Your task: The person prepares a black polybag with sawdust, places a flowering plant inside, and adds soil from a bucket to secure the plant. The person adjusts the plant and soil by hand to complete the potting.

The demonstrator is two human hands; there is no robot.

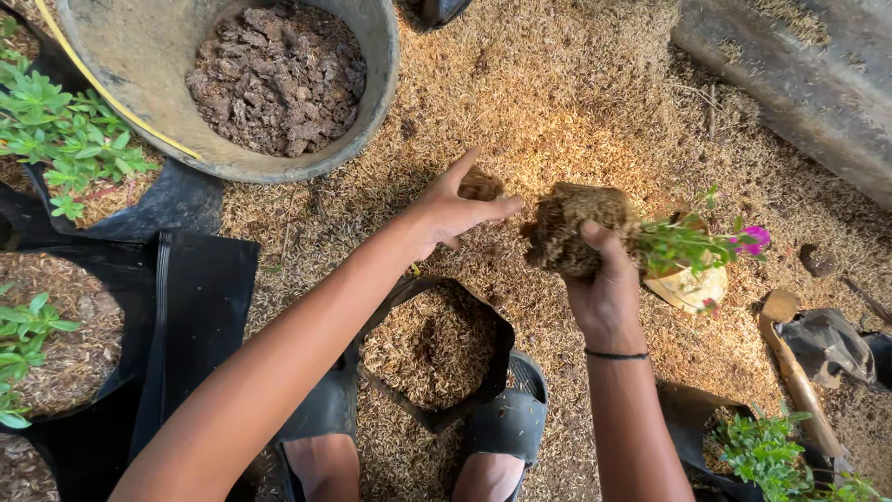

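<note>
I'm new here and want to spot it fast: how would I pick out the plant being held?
Start at the big grey tub of brown chunks, top left, then look right. The right hand grips a seedling by its bare root ball. It alone lies sideways, unpotted, with a magenta flower.

The ground (576, 102) is covered all over with a loose layer of pale golden husks. On it, at the upper left, sits a round grey basin (372, 112) holding dark brown chunky bark pieces (274, 79). Along the left edge stand black plastic grow bags (200, 288) filled with the same husks and carrying small green-leaved plants (65, 139). Near the middle bottom stands an open black plastic grow bag of husks (437, 344), beside a dark grey rubber sandal (511, 418). At the right lie a wooden-handled tool (799, 372) and a crumpled empty black bag (827, 344). A grey concrete ledge (799, 84) borders the upper right.
</note>
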